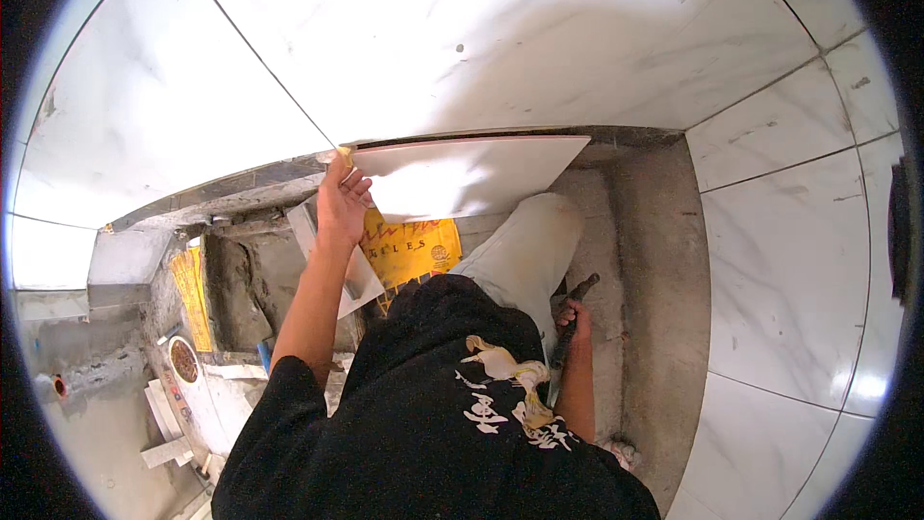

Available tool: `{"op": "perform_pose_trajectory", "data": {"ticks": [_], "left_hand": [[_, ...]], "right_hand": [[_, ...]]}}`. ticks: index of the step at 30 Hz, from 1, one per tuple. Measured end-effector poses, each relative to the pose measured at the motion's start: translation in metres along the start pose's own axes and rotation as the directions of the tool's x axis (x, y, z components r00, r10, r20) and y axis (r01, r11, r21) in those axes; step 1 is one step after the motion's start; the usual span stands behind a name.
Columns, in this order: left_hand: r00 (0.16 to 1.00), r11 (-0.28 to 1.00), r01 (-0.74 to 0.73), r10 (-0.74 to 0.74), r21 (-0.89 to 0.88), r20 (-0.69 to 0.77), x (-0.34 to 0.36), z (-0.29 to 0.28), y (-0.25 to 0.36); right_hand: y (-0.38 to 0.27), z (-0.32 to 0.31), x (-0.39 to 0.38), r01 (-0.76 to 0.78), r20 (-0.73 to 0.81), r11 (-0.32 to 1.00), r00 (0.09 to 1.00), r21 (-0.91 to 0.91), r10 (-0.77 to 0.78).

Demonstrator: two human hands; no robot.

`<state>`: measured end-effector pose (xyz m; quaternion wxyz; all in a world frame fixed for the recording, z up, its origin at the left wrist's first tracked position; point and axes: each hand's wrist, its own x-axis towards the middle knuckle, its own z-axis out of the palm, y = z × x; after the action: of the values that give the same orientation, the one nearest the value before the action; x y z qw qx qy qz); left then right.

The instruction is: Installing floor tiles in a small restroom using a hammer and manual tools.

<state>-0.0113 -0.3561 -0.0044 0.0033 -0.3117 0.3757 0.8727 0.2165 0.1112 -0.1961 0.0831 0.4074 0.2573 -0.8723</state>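
My left hand (344, 195) is raised palm up to the seam under the wall tiles (231, 183), fingers curled, with a small yellow piece (343, 154) at the thumb and forefinger. Right beside it a white tile (472, 173) with a pink edge lies just below that seam, above my bent knee. My right hand (576, 320) is closed round a long dark tool (587, 287) beside my right leg. A yellow printed sack (409, 250) and a narrow pale board or tile (356, 289) lie below my left fingers.
Tiled walls (780, 270) stand ahead and at the right, above a bare concrete strip (654, 308). At the left are a rough cement recess (231, 279), another yellow sack (188, 294), a white bucket (183, 361), scattered offcuts (164, 424) and an orange pipe opening (60, 385).
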Motion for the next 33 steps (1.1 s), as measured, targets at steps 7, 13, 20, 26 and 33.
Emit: {"op": "perform_pose_trajectory", "data": {"ticks": [7, 13, 20, 26, 33], "left_hand": [[0.989, 0.989, 0.117, -0.109, -0.085, 0.095, 0.013, -0.015, -0.004], [0.990, 0.993, -0.099, 0.105, -0.064, 0.094, 0.002, -0.009, 0.001], [0.993, 0.995, -0.086, 0.089, -0.051, 0.076, -0.004, 0.010, 0.025], [0.968, 0.981, 0.190, -0.191, 0.023, 0.162, -0.007, 0.013, 0.050], [0.907, 0.915, -0.338, 0.254, 0.222, 0.335, -0.009, -0.008, -0.005]], "right_hand": [[-0.005, 0.002, -0.002, 0.034, -0.087, 0.995, 0.995, -0.098, -0.043], [-0.008, -0.003, 0.004, -0.130, 0.051, 0.991, 0.990, -0.012, 0.130], [-0.005, -0.005, 0.004, -0.049, -0.036, 0.999, 0.998, 0.014, 0.049], [-0.007, -0.003, 0.005, -0.066, -0.026, 0.997, 0.997, 0.051, 0.067], [-0.006, 0.002, -0.001, 0.062, -0.112, 0.997, 0.991, -0.038, -0.066]]}}
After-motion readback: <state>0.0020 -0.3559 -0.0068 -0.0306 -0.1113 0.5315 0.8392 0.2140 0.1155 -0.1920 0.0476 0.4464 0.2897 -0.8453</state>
